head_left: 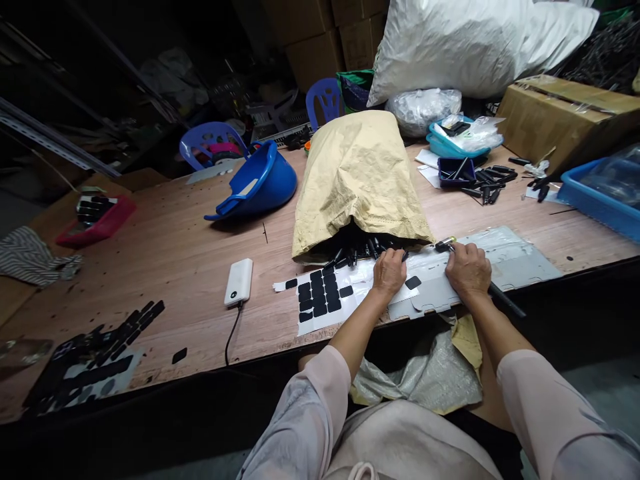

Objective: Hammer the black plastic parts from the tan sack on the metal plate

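Observation:
My left hand (389, 272) rests with curled fingers on a white backing sheet (325, 300) that carries several black rectangular stickers. One loose black sticker (413, 282) lies between my hands. My right hand (468, 270) is closed around a long black tool (505, 300) with a yellow-tipped end (445, 244), pressing it on a grey plastic sheet (505, 260). Just beyond both hands, a tan paper sack (357, 173) lies open toward me, with several black pen-like parts (360, 252) spilling from its mouth.
A white power bank (239, 281) with a cable lies left of the sheet. A blue helmet (257, 180), a red tray (97, 220), a blue bin (600, 193), a cardboard box (555, 110) and more black parts (487, 180) sit farther back. More sticker sheets (90, 360) lie at the near left edge.

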A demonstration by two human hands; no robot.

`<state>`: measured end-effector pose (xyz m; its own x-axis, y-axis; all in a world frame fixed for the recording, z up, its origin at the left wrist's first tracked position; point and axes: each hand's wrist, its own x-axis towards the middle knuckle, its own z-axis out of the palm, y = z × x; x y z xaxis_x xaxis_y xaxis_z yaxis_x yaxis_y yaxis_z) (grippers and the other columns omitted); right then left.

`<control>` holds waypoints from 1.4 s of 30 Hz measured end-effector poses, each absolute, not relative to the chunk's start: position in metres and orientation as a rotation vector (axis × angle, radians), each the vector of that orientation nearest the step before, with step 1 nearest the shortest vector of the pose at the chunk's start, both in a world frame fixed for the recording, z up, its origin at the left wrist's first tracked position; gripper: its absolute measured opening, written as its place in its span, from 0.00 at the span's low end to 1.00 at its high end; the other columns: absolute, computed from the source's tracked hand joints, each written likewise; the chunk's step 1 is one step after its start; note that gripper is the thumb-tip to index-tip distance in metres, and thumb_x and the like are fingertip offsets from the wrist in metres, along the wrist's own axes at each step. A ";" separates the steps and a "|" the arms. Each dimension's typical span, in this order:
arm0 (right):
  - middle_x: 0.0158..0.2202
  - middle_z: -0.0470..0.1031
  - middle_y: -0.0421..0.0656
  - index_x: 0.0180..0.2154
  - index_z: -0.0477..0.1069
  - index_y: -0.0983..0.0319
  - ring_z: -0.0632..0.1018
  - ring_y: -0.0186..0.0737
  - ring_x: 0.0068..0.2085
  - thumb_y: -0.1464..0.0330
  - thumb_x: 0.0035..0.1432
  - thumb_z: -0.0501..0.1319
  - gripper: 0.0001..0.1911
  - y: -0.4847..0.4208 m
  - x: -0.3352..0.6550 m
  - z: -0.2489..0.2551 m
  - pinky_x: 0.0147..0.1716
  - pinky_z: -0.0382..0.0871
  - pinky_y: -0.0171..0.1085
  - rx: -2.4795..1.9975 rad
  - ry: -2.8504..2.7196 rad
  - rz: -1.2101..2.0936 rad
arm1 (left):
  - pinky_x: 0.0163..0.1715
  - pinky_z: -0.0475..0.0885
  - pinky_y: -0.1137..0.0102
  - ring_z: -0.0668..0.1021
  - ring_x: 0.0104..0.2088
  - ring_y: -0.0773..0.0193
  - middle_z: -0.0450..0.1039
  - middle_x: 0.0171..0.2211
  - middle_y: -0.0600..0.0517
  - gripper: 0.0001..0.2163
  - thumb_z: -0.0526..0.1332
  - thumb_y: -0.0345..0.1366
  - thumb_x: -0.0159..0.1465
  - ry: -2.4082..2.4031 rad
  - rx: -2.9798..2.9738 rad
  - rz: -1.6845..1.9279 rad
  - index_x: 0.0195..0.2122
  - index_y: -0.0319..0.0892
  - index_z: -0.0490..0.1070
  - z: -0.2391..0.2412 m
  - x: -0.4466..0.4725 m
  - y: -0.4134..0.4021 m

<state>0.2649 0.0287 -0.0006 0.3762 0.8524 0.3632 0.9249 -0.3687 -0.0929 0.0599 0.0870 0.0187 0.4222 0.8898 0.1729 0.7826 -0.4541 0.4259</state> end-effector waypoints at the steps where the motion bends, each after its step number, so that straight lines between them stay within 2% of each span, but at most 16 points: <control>1: 0.45 0.74 0.54 0.55 0.76 0.65 0.70 0.50 0.44 0.66 0.72 0.53 0.18 0.029 0.265 0.000 0.37 0.55 0.42 -2.365 -1.570 -0.363 | 0.53 0.77 0.60 0.79 0.49 0.52 0.77 0.46 0.45 0.13 0.64 0.25 0.68 1.451 2.369 0.564 0.51 0.44 0.79 0.019 0.059 0.087; 7: 0.46 0.74 0.54 0.56 0.76 0.66 0.71 0.49 0.45 0.65 0.73 0.53 0.19 0.028 0.265 0.001 0.38 0.56 0.41 -2.383 -1.577 -0.365 | 0.52 0.79 0.62 0.81 0.49 0.54 0.80 0.46 0.49 0.15 0.68 0.26 0.65 1.226 2.189 0.779 0.52 0.47 0.79 0.018 0.033 0.051; 10: 0.46 0.74 0.54 0.56 0.75 0.65 0.70 0.49 0.45 0.66 0.72 0.53 0.19 0.028 0.265 0.001 0.39 0.56 0.41 -2.379 -1.588 -0.364 | 0.49 0.79 0.63 0.82 0.45 0.57 0.81 0.44 0.50 0.17 0.70 0.27 0.64 1.087 2.131 0.776 0.53 0.46 0.80 0.012 0.013 0.019; 13: 0.45 0.73 0.54 0.55 0.75 0.65 0.69 0.50 0.44 0.66 0.72 0.52 0.19 0.028 0.265 0.002 0.38 0.55 0.42 -2.372 -1.587 -0.368 | 0.50 0.78 0.62 0.81 0.45 0.56 0.82 0.44 0.50 0.16 0.71 0.26 0.63 1.059 2.114 0.771 0.51 0.46 0.81 0.003 -0.002 -0.002; 22: 0.45 0.74 0.55 0.54 0.77 0.65 0.70 0.50 0.44 0.64 0.73 0.52 0.20 0.027 0.265 0.003 0.37 0.54 0.42 -2.376 -1.567 -0.357 | 0.45 0.75 0.61 0.78 0.41 0.55 0.79 0.37 0.50 0.12 0.78 0.34 0.58 1.096 2.215 0.809 0.42 0.44 0.82 -0.010 -0.009 0.006; 29: 0.45 0.74 0.54 0.55 0.77 0.65 0.70 0.49 0.44 0.65 0.73 0.52 0.20 0.026 0.265 0.002 0.38 0.55 0.42 -2.384 -1.547 -0.339 | 0.47 0.74 0.61 0.79 0.40 0.56 0.79 0.37 0.50 0.10 0.77 0.35 0.60 1.104 2.239 0.792 0.42 0.45 0.82 -0.016 -0.007 0.006; 37: 0.46 0.75 0.54 0.56 0.75 0.64 0.73 0.49 0.43 0.65 0.71 0.52 0.20 0.020 0.276 0.019 0.39 0.63 0.43 -2.236 -1.535 -0.170 | 0.48 0.75 0.61 0.80 0.41 0.56 0.80 0.37 0.50 0.09 0.76 0.33 0.59 1.106 2.185 0.789 0.40 0.45 0.83 -0.015 -0.005 0.010; 42: 0.48 0.78 0.54 0.57 0.74 0.60 0.79 0.51 0.48 0.63 0.74 0.51 0.19 -0.024 0.244 0.040 0.46 0.73 0.46 -1.901 -1.472 -0.065 | 0.47 0.76 0.61 0.79 0.40 0.56 0.79 0.35 0.50 0.07 0.75 0.32 0.59 1.106 2.175 0.825 0.39 0.45 0.83 -0.018 -0.004 0.009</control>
<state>0.2439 -0.0240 0.0400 0.3470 0.8240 0.4479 0.8600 -0.0890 -0.5024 -0.0042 0.0091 -0.0178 0.4704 0.8405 0.2687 0.4969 -0.5040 0.7064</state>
